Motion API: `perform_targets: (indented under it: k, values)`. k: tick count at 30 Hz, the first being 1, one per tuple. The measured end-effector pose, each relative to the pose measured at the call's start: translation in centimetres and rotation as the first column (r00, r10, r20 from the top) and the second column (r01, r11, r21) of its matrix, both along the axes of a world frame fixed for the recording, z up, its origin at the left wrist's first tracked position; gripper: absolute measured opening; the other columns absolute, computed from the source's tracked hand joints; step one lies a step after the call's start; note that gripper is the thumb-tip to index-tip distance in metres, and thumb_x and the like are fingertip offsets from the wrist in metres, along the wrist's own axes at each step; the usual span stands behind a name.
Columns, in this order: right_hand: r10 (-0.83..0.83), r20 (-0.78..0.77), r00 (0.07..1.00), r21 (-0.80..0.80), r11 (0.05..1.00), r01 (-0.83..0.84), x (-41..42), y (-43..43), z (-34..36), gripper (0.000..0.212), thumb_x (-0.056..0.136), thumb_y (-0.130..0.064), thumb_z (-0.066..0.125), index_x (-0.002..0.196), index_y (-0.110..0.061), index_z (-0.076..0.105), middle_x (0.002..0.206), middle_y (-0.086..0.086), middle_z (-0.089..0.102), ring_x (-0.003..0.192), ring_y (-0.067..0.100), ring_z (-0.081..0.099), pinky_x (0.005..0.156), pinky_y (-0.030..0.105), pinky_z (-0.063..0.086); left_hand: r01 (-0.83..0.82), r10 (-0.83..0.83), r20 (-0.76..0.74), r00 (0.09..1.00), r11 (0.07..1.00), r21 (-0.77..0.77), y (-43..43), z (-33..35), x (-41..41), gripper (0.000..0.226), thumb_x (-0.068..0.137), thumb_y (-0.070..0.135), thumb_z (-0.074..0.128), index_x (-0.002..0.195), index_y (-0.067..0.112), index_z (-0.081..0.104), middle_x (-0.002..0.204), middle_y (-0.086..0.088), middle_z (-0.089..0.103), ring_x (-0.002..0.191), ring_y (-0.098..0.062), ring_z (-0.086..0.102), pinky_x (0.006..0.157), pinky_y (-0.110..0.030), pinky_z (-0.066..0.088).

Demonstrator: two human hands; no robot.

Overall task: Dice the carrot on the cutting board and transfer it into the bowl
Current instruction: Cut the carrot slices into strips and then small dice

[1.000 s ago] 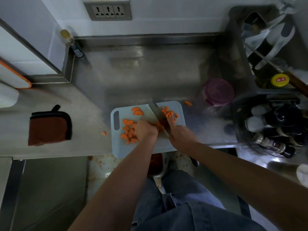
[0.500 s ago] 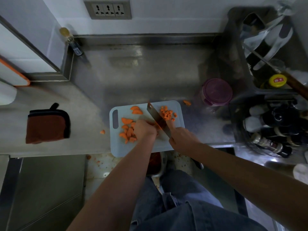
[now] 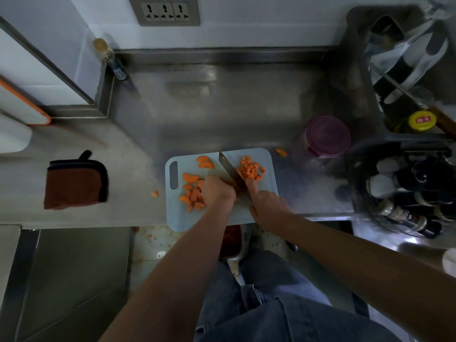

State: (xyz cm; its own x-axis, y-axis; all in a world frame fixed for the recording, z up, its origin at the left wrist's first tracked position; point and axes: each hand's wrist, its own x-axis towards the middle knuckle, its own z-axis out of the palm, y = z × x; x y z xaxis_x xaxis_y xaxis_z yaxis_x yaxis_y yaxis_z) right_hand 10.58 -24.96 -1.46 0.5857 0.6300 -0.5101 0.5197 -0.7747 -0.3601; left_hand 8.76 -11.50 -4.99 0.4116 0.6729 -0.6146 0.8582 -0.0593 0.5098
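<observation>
right hand (image 3: 269, 206) grips the knife (image 3: 228, 169), forefinger along the blade; left hand (image 3: 217, 191) curls fingers onto carrot slices (image 3: 191, 193) on the cutting board (image 3: 177, 214), dice (image 3: 249, 169) piled beside.

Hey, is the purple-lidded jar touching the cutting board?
Apart. The head view shows bare steel counter between the purple-lidded jar and the cutting board.

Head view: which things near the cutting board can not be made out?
In the head view:
- Knife handle: hidden inside the right hand.
- Carrot being cut: covered by the left hand.
- Container below the counter: mostly behind the left forearm; contents unclear.
- Yellow lid label: too small.
</observation>
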Motion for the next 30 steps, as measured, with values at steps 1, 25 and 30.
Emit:
perform_targets:
  k: [1, 25, 30]
  values:
    - [0.0, -0.001, 1.0, 0.003, 1.0, 0.0, 0.1, 0.2, 0.0, 0.058, 0.093, -0.012, 0.045, 0.14, -0.019, 0.013, 0.082, 0.005, 0.051, 0.08, 0.03, 0.061, 0.072, 0.044, 0.051, 0.003, -0.003, 0.001, 1.0, 1.0, 0.009, 0.1, 0.1, 0.0, 0.013, 0.075, 0.016, 0.078, 0.085, 0.008, 0.073, 0.087, -0.009, 0.072, 0.086, -0.024, 0.069, 0.062, -0.028, 0.049]
    - [-0.314, -0.076, 0.946, 0.329, 0.888, 0.321, 2.0, -2.1, -0.1, 0.038, 0.097, -0.018, 0.042, 0.131, -0.02, 0.027, 0.07, 0.009, 0.064, 0.057, 0.025, 0.061, 0.057, 0.051, 0.053, 0.722, -0.844, -0.092, 0.528, 0.39, 0.571, 1.0, 0.9, -0.3, 0.042, 0.086, 0.004, 0.058, 0.127, 0.01, 0.055, 0.126, -0.008, 0.053, 0.116, -0.026, 0.047, 0.1, -0.036, 0.042]
    - [-0.296, -0.097, 0.95, 0.322, 0.894, 0.311, 1.8, -2.3, -0.2, 0.031, 0.096, -0.018, 0.041, 0.122, -0.025, 0.028, 0.072, 0.008, 0.064, 0.058, 0.025, 0.061, 0.058, 0.052, 0.053, 0.76, -0.864, -0.137, 0.485, 0.338, 0.556, 1.0, 1.6, -0.2, 0.047, 0.086, 0.009, 0.06, 0.131, 0.013, 0.05, 0.127, -0.006, 0.049, 0.116, -0.023, 0.046, 0.098, -0.033, 0.042]
